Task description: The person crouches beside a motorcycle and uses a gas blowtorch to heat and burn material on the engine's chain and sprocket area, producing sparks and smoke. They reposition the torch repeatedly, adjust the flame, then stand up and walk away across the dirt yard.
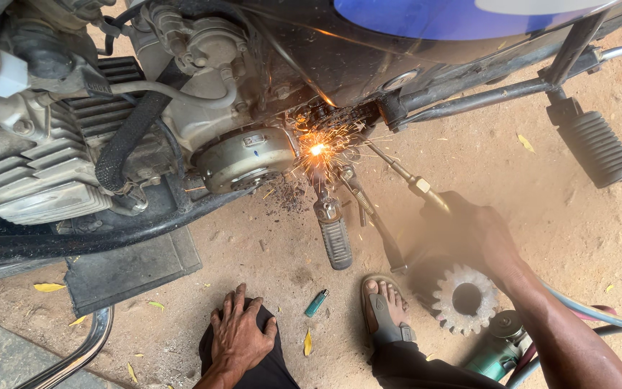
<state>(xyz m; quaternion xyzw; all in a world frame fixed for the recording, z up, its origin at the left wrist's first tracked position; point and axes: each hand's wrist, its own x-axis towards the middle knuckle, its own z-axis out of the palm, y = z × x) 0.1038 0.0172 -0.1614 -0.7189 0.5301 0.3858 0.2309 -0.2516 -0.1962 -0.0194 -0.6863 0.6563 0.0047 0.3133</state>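
My right hand (480, 230) grips the handle of a gas cutting torch (404, 175). The torch's thin tube reaches up and left to a bright flame and a burst of sparks (317, 150) at the sprocket area of a motorcycle, beside the round engine cover (246, 156). My left hand (239, 333) rests flat on my dark-trousered left knee with fingers spread and holds nothing. My right foot in a sandal (384, 310) stands on the sandy ground below the torch.
A footrest (335, 238) hangs below the sparks. A toothed metal gear (465, 297) lies on the sand by my foot, next to a green cylinder (499, 349) and hoses (584, 311). A teal lighter (316, 303) lies between my legs. A rear footpeg (599, 148) sticks out at right.
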